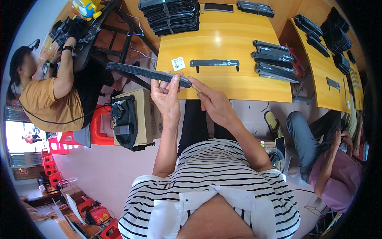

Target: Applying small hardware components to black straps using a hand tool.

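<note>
My left hand (pixel 166 97) is closed round one end of a long, thin bundle of layered black strips (pixel 139 72), which points out to the left above the near table edge. At the bundle's right end, the fingers of my right hand (pixel 217 104) are pinched together. A thin, light-coloured sliver (pixel 194 87) shows between them and the bundle; its kind I cannot make out. On the table beyond lies a single flat black strap (pixel 215 63) with two short dark tabs. A white printed label card (pixel 178 63) lies to its left.
Piles of black straps (pixel 274 59) line the right side of the yellow table (pixel 223 36). A tall banded stack (pixel 170 18) stands far left, near a dark phone (pixel 218 7). A cardboard box (pixel 145 115) is left below. A co-worker (pixel 51 95) sits left, another person (pixel 338 171) right.
</note>
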`<state>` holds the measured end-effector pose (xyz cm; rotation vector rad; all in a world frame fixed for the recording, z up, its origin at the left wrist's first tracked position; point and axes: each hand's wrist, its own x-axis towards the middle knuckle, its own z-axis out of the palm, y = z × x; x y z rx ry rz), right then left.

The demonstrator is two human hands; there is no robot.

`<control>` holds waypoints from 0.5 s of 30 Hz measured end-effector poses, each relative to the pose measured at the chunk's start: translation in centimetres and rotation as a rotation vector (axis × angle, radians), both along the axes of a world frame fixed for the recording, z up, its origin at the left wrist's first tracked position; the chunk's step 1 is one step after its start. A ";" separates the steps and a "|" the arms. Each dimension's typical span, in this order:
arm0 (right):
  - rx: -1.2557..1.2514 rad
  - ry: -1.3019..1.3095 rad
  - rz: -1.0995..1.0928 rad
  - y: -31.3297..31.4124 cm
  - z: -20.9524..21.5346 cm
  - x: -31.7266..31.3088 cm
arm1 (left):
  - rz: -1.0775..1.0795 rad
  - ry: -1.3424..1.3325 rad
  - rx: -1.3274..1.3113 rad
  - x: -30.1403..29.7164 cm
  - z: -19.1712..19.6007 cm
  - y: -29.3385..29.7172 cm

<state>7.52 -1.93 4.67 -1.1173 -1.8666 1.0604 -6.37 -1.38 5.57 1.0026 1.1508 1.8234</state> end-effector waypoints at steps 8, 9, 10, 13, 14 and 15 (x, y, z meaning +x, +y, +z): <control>-0.383 0.443 0.030 -0.1 -0.1 -0.4 | 0.067 0.118 0.083 1.2 -0.2 -0.8; -0.384 0.442 0.029 -0.2 0.1 -0.3 | 0.082 0.146 0.090 1.3 -0.2 -0.8; -0.410 0.483 0.051 -0.1 0.2 -0.2 | 0.082 0.145 0.090 1.3 -0.3 -0.9; -0.404 0.525 0.067 -0.1 -0.2 -0.3 | 0.069 0.133 0.074 1.3 -0.6 -1.0; -0.370 0.527 0.062 -0.1 -0.3 -0.3 | 0.054 0.138 0.092 1.3 -1.0 -0.9; -0.370 0.525 0.062 -0.2 -0.2 -0.5 | 0.039 0.143 0.110 1.3 -1.2 -0.9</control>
